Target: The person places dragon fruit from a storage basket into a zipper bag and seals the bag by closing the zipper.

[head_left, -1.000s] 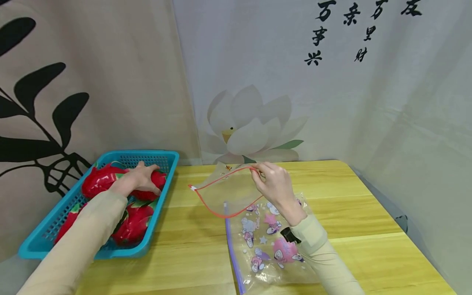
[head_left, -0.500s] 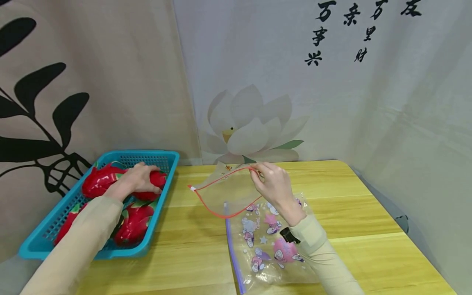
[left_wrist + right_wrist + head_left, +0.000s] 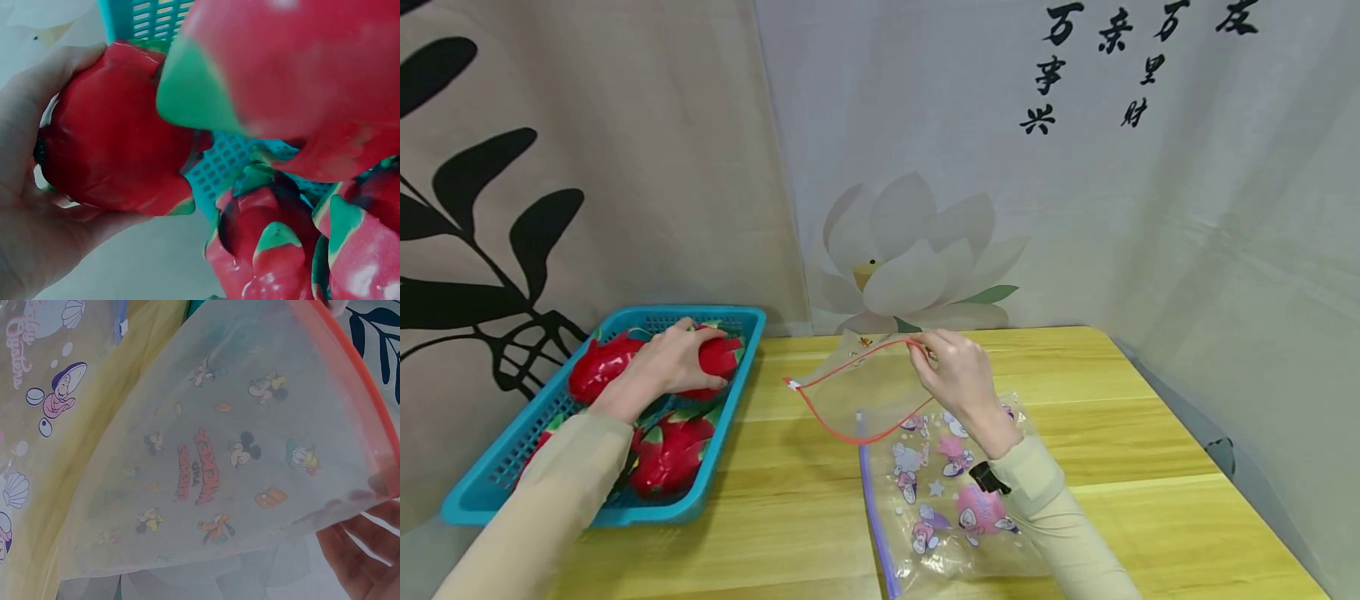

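Head view: the glossy red, green-tipped dragon fruit [image 3: 718, 358], held by the left grip [image 3: 670, 362] at the far end of the blue perforated plastic basket [image 3: 655, 512], is best lifted straight up, the right grip [image 3: 957, 372] pinching the translucent, red-rimmed plastic bag [image 3: 865, 392] steady.

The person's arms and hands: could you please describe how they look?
The left sleeve and right sleeve are long, plain and cream-beige. A small black piece sits at the right cuff. The left hand and right hand wear no gloves.
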{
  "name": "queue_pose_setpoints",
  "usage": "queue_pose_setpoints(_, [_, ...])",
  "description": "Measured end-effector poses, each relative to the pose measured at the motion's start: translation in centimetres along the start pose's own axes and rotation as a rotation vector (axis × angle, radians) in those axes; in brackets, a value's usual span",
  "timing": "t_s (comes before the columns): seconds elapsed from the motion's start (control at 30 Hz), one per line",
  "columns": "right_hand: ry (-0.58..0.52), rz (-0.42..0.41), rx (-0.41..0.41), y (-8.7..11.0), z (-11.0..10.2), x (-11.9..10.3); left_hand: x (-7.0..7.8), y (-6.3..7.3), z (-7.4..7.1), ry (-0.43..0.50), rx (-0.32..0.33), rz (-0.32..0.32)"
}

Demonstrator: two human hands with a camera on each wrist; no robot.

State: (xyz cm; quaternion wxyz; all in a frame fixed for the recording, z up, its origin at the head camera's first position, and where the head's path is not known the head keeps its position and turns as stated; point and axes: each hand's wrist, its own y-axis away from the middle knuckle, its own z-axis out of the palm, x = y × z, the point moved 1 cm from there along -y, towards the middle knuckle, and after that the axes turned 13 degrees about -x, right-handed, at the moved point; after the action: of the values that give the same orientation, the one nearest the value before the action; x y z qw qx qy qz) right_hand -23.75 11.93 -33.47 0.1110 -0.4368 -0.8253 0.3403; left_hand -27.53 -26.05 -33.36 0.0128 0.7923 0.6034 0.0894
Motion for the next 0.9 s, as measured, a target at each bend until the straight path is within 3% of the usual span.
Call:
queue_pose_setpoints(0.2, [-0.016, 0.004, -0.008, -0.1, 0.0, 0.0, 0.6, 1.6, -0.6, 0.028, 0.057, 0.002])
queue_pose_setpoints(0.4, [-0.016, 0.005, -0.02, -0.1, 0.1, 0.0, 1.5, 3.2, -0.7, 0.03, 0.158, 0.037])
queue_pose_setpoints(0.9, [0.006, -0.004, -0.008, -0.4, 0.1, -0.1, 4.1, 6.4, 0.1, -0.039, 0.455, 0.224])
